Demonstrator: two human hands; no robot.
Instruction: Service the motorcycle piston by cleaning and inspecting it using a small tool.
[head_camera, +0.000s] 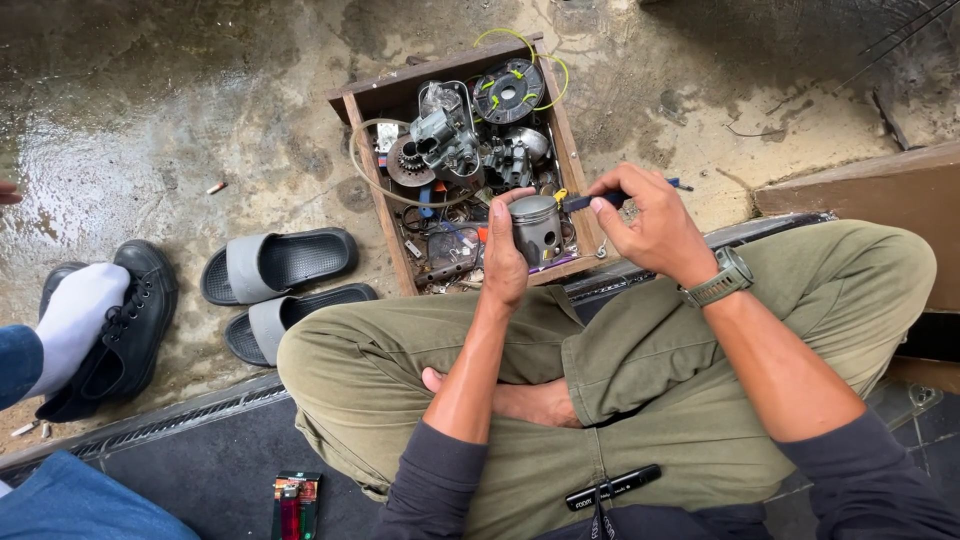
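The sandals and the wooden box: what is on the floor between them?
Nothing. In the head view, only bare wet concrete lies between the grey sandals and the wooden box.

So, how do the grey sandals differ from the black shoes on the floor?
The sandals are grey, open and empty; the black shoes are closed and laced. A white-socked foot rests on the shoes, while nothing rests on the sandals. Both pairs stand on wet concrete.

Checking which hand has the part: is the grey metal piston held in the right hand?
No, the left hand grips the piston, while the right hand holds a dark-handled tool against it.
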